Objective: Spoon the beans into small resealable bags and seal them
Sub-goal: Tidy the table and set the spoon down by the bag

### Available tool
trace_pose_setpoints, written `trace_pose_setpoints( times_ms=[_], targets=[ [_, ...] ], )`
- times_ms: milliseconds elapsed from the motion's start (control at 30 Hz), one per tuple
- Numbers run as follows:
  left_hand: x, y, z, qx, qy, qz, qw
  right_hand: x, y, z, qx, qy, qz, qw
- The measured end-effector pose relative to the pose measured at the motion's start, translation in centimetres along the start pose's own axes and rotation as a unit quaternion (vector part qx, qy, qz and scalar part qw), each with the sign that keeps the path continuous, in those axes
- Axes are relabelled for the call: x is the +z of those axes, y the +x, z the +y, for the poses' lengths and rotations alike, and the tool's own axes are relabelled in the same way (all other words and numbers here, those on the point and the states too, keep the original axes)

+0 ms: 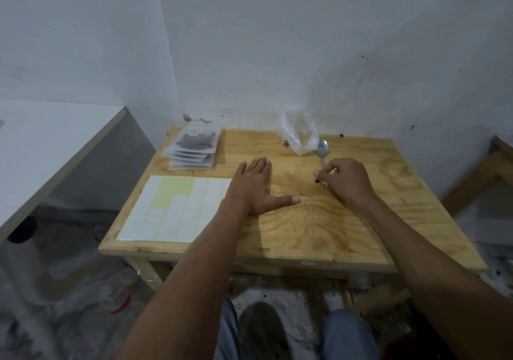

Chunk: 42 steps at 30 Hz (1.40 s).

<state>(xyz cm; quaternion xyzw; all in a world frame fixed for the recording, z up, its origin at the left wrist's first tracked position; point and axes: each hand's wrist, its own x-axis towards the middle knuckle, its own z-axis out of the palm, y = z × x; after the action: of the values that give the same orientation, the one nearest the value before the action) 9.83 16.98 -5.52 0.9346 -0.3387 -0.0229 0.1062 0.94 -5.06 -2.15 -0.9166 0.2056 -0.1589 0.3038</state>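
Two bare hands over a square pale plywood table [347, 234] pushed into a corner of white walls. Left hand [251, 187] lies flat, palm down on the wood, fingers together and stretched forward, thumb spread out to the side — holding nothing. Right hand [345, 178] is curled, fingertips pinched on the handle of a silver metal spoon [322, 151]; spoon bowl points away from the person and sits just beside a crumpled clear plastic bag [298, 135] at the table's far edge. That bag looks nearly empty, a few dark bits at its lower left — cannot tell if they are beans. At the far left corner, a fanned stack of small clear resealable bags [193, 151]; the top one holds a dark mass of beans [195, 140], lower ones too hidden to tell. Near left part of the table has a white label sheet [172, 212] with a pale yellow backing area showing where labels are gone; the left wrist overlaps its right edge. Blue trouser knees [347, 334] show below the table.
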Motion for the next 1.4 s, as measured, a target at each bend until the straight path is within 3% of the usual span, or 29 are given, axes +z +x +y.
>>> trace_pose_setpoints(
  times_ms=[400, 467, 533, 600, 667, 700, 800, 867, 967, 1067, 1233, 1400],
  targets=[
    [-0.1, -0.2, 0.0, 0.002, -0.001, 0.001, 1.000, 1.2, -0.9, -0.2, -0.083, -0.138, -0.025, 0.987],
    [-0.1, -0.2, 0.0, 0.003, 0.000, 0.001, 1.000, 0.9, -0.8, -0.2, -0.062, -0.056, 0.009, 0.996],
    [-0.1, -0.1, -0.1, 0.004, 0.001, 0.003, 1.000, 0.3, 0.0, -0.6, 0.057, 0.117, 0.051, 0.990],
    [0.0, 0.0, -0.2, 0.006, 0.002, 0.005, 1.000, -0.4, 0.9, -0.8, 0.219, 0.348, 0.065, 0.909],
    [0.1, 0.0, -0.1, 0.007, 0.007, 0.006, 1.000, -1.1, 1.6, -0.2, 0.292, 0.511, 0.049, 0.807],
    [0.1, 0.1, -0.1, 0.007, 0.009, 0.006, 1.000, -1.4, 1.9, 0.3, 0.303, 0.557, 0.037, 0.772],
    [0.0, 0.2, -0.1, 0.005, 0.007, 0.002, 1.000, -2.3, 2.8, 1.5, 0.306, 0.611, 0.029, 0.730],
    [0.0, 0.1, 0.0, 0.005, 0.008, -0.001, 1.000, -3.0, 3.2, 1.9, 0.309, 0.578, 0.030, 0.754],
    [0.1, 0.1, -0.1, 0.004, 0.010, 0.000, 1.000, -3.1, 3.5, 2.6, 0.291, 0.393, 0.081, 0.868],
    [0.2, 0.1, -0.1, 0.003, 0.011, -0.001, 1.000, -2.6, 3.6, 3.3, 0.186, 0.184, 0.118, 0.958],
    [-0.2, 0.6, 0.4, 0.000, 0.025, -0.017, 1.000, -2.1, 4.1, 4.6, 0.136, 0.019, 0.104, 0.985],
    [0.0, 2.1, 3.5, 0.045, 0.016, -0.010, 0.999, -1.5, 4.7, 5.0, 0.128, -0.044, 0.099, 0.986]
  ],
)
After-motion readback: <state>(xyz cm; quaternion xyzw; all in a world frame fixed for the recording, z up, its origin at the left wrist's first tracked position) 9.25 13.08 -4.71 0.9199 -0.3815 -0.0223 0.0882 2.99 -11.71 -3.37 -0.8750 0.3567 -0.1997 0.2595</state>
